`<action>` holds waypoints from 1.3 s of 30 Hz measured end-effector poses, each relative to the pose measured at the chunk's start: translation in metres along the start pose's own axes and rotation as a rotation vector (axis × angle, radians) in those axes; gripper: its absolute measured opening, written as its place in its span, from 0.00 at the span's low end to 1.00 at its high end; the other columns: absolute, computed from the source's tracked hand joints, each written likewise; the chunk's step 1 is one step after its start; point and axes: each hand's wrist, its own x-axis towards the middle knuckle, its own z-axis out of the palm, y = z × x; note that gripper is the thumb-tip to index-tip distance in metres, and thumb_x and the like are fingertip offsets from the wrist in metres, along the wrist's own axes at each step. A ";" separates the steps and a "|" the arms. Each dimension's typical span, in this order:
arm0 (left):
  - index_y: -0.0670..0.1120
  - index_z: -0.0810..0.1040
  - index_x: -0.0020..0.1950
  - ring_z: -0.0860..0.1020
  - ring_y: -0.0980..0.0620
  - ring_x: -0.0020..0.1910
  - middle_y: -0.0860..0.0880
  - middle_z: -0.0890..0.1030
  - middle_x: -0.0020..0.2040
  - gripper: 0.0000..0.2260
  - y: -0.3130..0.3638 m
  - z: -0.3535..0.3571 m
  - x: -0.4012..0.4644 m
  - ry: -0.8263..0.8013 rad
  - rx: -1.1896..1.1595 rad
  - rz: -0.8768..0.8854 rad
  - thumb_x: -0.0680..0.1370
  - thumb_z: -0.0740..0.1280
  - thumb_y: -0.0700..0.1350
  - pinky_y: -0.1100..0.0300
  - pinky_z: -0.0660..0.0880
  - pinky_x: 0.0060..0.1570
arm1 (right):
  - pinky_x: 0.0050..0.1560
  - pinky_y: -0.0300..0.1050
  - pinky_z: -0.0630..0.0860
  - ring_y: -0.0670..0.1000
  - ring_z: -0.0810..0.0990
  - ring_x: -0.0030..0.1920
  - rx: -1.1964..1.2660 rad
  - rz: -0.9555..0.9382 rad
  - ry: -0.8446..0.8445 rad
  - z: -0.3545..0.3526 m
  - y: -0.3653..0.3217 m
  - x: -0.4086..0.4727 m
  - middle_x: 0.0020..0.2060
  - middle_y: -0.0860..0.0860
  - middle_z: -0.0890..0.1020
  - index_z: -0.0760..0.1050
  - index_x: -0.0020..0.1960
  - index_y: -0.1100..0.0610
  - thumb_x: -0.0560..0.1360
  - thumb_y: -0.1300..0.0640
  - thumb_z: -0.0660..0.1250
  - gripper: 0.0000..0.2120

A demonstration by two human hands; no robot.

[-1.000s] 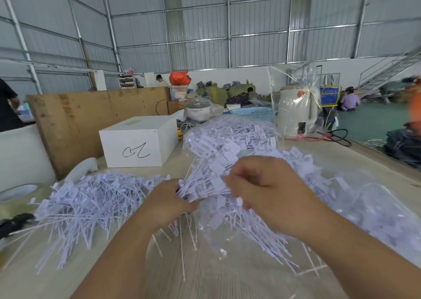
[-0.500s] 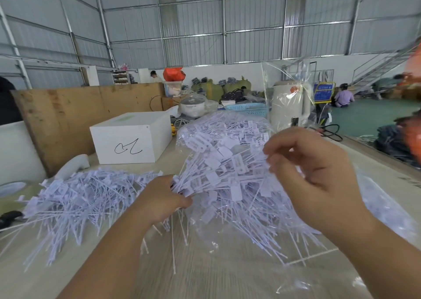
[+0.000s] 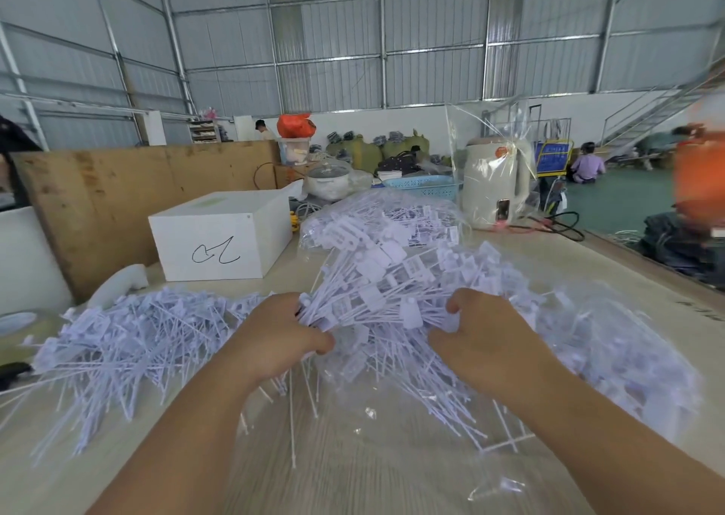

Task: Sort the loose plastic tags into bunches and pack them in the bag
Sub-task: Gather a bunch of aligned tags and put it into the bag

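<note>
The right hand (image 3: 480, 342) has dropped back onto the bunch of tags (image 3: 376, 298) beside the left hand (image 3: 278, 334); both sets of fingers curl round it, over the clear bag (image 3: 353, 455), gathering more.

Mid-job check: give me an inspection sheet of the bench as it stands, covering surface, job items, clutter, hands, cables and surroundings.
Surface: pale wooden table, a clear plastic sheet spread over its near part.
Job's things: bunch of tags held between both hands; loose tag pile at left; filled clear bag of tags behind; more tags under plastic at right.
Clutter: white box with a scribble, kettle wrapped in cellophane, blue basket, lidded pot.
Hands: left hand grips the bunch's stems; right hand holds its other side, fingers curled in.
Cables: black cable beside the kettle.
Surroundings: plywood board, metal-walled hall, people working at the back.
</note>
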 end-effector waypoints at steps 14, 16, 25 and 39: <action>0.52 0.81 0.34 0.79 0.59 0.30 0.53 0.83 0.33 0.04 0.028 0.013 -0.021 -0.187 0.018 0.143 0.66 0.75 0.48 0.68 0.70 0.30 | 0.25 0.37 0.69 0.43 0.73 0.24 0.515 -0.275 0.128 0.037 -0.020 -0.009 0.24 0.44 0.74 0.63 0.54 0.49 0.76 0.57 0.66 0.13; 0.51 0.81 0.38 0.79 0.57 0.32 0.53 0.83 0.34 0.06 0.031 0.021 -0.023 -0.127 -0.027 0.201 0.64 0.73 0.49 0.64 0.70 0.33 | 0.23 0.34 0.66 0.42 0.72 0.23 0.578 -0.275 0.122 0.043 -0.024 -0.012 0.24 0.45 0.75 0.62 0.55 0.48 0.76 0.56 0.66 0.14; 0.52 0.83 0.43 0.81 0.55 0.38 0.52 0.83 0.38 0.14 0.030 0.026 -0.021 -0.279 -0.252 0.238 0.58 0.71 0.50 0.57 0.75 0.43 | 0.35 0.54 0.79 0.55 0.80 0.36 0.693 -0.291 0.035 0.041 -0.025 -0.014 0.38 0.55 0.80 0.67 0.51 0.47 0.80 0.54 0.61 0.04; 0.56 0.83 0.40 0.81 0.58 0.33 0.53 0.84 0.35 0.13 0.031 0.032 -0.020 -0.238 -0.318 0.228 0.61 0.73 0.39 0.64 0.74 0.32 | 0.44 0.62 0.78 0.56 0.81 0.42 0.568 -0.283 -0.125 0.035 -0.022 -0.013 0.43 0.57 0.81 0.67 0.60 0.55 0.79 0.63 0.59 0.10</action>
